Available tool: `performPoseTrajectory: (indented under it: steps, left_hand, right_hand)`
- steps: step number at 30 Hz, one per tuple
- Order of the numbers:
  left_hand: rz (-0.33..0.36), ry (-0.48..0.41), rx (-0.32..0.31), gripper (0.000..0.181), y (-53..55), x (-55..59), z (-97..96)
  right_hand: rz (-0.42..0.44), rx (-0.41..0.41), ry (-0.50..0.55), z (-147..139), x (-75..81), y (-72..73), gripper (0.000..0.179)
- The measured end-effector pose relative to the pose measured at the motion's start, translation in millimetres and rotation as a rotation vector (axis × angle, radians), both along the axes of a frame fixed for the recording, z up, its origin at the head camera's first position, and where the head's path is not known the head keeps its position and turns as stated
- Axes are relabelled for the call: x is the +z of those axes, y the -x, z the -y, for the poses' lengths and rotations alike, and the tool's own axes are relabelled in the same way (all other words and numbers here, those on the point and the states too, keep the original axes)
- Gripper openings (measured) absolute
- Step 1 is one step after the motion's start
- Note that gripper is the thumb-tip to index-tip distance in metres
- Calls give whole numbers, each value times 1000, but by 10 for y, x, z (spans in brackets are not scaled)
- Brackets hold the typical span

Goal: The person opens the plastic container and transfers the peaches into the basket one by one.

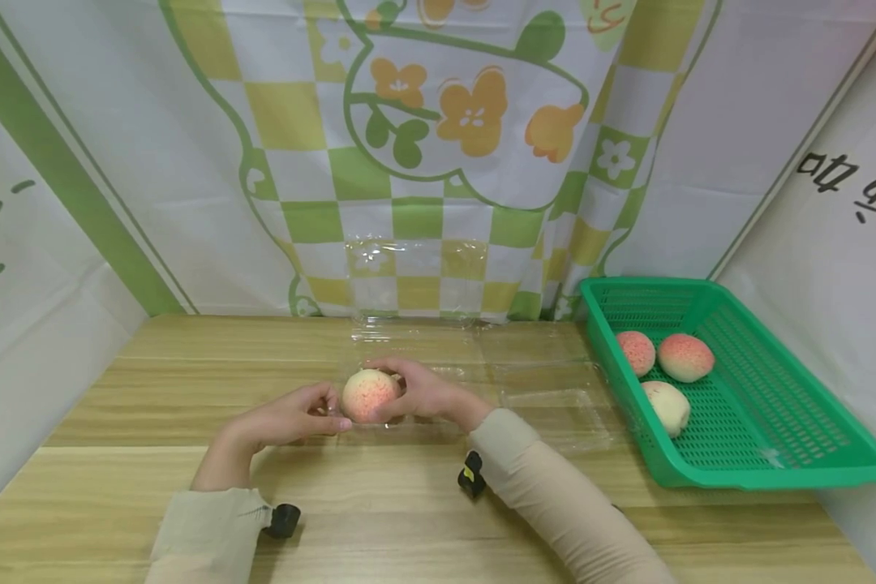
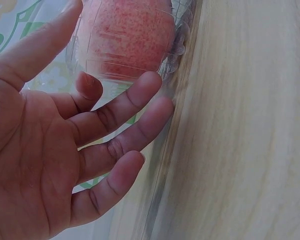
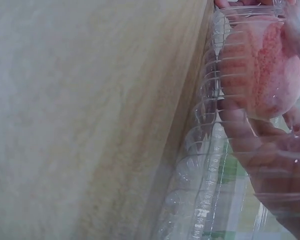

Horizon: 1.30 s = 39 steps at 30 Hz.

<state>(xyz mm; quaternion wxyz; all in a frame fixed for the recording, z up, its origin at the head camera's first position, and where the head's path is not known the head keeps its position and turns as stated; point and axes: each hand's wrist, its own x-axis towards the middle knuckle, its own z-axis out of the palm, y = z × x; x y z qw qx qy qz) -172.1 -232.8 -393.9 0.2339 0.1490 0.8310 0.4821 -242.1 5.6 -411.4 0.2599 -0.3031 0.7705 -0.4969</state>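
A pink and cream peach (image 1: 371, 396) sits at the left end of a clear plastic clamshell box (image 1: 547, 397), whose lid (image 1: 416, 280) stands raised at the back. My right hand (image 1: 427, 391) reaches into the box and holds the peach, fingers around its far and right sides, thumb in front. Through the clear wall in the right wrist view, the peach (image 3: 262, 67) shows with fingers under it. My left hand (image 1: 292, 418) touches the box's left end; in the left wrist view its fingers (image 2: 125, 107) are loosely bent, and the thumb's tip is cut off.
At the right stands a green plastic basket (image 1: 781, 478) with three peaches (image 1: 686, 358) in its left part. A patterned curtain (image 1: 416, 178) hangs behind the wooden table (image 1: 380, 519). A small black device is at each sleeve cuff.
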Motion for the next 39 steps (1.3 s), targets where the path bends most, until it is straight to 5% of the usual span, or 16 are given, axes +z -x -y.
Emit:
performPoseTrajectory:
  steps: [11, 39]
  left_hand:
    - [-4, 10, 4, 33, -7, 7, -8]
    - [-19, 35, 6, 36, -16, 14, -15]
  right_hand:
    - [33, 21, 23, -32, 28, -1, 71]
    - [-44, 41, 65, -257, 238, 26, 77]
